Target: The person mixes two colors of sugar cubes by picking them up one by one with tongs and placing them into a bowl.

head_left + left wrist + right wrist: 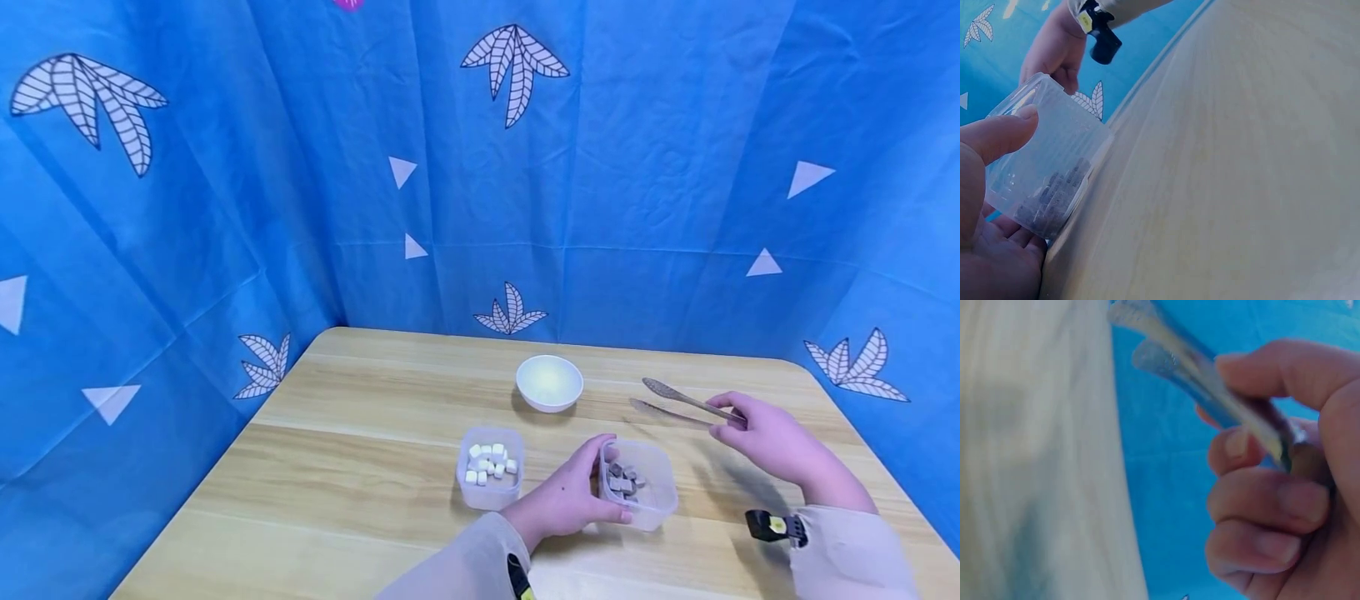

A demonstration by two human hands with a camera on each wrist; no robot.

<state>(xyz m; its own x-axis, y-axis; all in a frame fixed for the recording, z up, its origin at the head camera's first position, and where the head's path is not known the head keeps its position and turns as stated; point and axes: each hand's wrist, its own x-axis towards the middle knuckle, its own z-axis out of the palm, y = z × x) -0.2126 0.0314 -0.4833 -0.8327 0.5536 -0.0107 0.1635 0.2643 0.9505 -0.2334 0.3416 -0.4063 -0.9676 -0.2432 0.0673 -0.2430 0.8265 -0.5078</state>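
Observation:
My left hand (564, 498) grips a clear plastic container (654, 506) from its left side, thumb on the near wall and fingers round the far one. Several dark grey-brown cubes (622, 482) lie heaped inside, and the left wrist view shows the thumb pressed against the container's wall (1066, 134). To the right of it, over the table, my right hand (768, 442) holds metal tongs (686, 398). The fingers are curled round the tongs' hinge end, and both textured tips (1154, 356) point away from the hand, spread slightly apart.
Left of the gripped container stands a second clear container (489, 498) with several white cubes (491, 461). A white bowl (550, 382) sits farther back on the wooden table (322, 467). Behind and beside the table hangs a blue patterned curtain (645, 167).

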